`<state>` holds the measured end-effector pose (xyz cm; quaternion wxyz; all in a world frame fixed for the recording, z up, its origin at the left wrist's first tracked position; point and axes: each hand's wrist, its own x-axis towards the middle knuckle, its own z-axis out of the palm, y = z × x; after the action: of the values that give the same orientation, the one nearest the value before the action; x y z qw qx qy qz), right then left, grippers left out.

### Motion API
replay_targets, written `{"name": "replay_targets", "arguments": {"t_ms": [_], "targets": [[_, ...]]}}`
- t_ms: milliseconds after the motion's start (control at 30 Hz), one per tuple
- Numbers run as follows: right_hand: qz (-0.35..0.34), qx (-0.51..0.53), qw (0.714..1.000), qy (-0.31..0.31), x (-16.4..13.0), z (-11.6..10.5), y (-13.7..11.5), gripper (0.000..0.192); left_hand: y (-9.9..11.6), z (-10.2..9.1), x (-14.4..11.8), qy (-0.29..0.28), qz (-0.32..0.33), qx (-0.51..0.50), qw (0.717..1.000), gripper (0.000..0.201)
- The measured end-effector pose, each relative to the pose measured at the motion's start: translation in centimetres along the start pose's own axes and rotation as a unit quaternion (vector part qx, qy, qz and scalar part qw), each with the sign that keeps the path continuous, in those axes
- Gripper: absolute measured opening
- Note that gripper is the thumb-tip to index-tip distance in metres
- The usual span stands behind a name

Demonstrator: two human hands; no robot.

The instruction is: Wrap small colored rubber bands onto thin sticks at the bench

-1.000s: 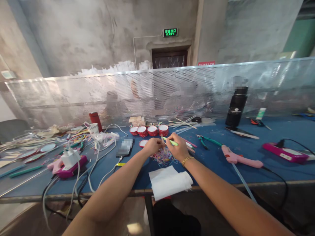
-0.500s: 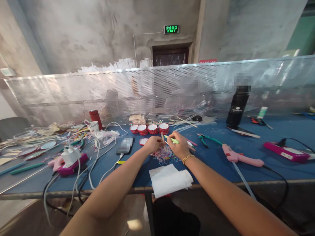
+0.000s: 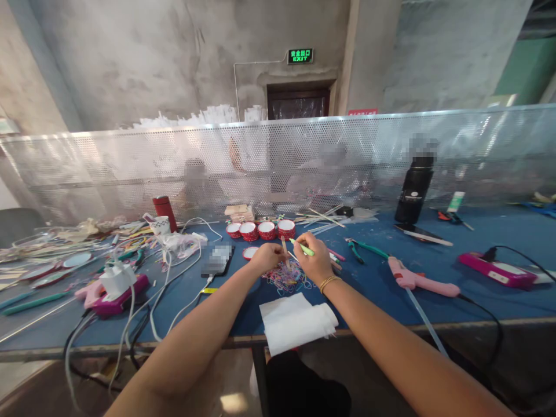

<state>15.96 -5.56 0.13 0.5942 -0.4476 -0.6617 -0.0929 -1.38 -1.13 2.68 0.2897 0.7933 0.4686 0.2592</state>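
Observation:
My left hand point(image 3: 268, 256) pinches a thin wooden stick point(image 3: 284, 245) that stands upright above a pile of small coloured rubber bands point(image 3: 287, 278) on the blue table point(image 3: 382, 284). My right hand point(image 3: 314, 259) is right beside it and grips a light green stick point(image 3: 303, 247) that points left and away. A gold bracelet point(image 3: 329, 282) sits on my right wrist. The two hands nearly touch over the pile.
A folded white cloth point(image 3: 296, 321) lies at the table's front edge. Red-rimmed round cups point(image 3: 260, 230) stand in a row behind my hands. Green pliers point(image 3: 364, 248), a pink glue gun point(image 3: 419, 281), a black bottle point(image 3: 414, 187), a phone point(image 3: 218, 258) and tangled cables point(image 3: 167, 278) lie around. A perforated metal screen point(image 3: 278, 162) backs the table.
Both hands stay over the rubber band pile with only slight finger movement. The view has shifted a little.

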Motion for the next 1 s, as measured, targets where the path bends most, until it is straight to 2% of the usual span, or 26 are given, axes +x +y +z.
{"name": "replay_targets", "arguments": {"t_ms": [167, 467, 633, 833, 1000], "targets": [[-0.007, 0.001, 1.0, 0.029, 0.2, -0.1, 0.2, 0.013, -0.2, -0.1, 0.1, 0.005, 0.018, 0.003, 1.0, 0.032], [0.026, 0.063, 0.998, 0.007, 0.0, -0.4, -0.7, 0.002, -0.2, 0.1, 0.3, 0.0, -0.004, -0.04, 0.999, 0.039], [-0.01, 0.032, 0.999, -0.012, 0.1, -0.7, -1.0, 0.019, 0.1, -0.1, 0.2, 0.0, -0.008, -0.046, 0.999, 0.043], [-0.018, 0.025, 0.999, -0.018, 0.0, -0.7, -1.1, 0.018, -0.6, 0.1, 0.6, 0.007, -0.001, -0.02, 1.0, 0.048], [-0.02, 0.026, 0.999, -0.022, -0.1, -0.7, -1.1, 0.018, -1.0, 0.2, 0.9, 0.0, 0.019, -0.016, 1.0, 0.042]]}}
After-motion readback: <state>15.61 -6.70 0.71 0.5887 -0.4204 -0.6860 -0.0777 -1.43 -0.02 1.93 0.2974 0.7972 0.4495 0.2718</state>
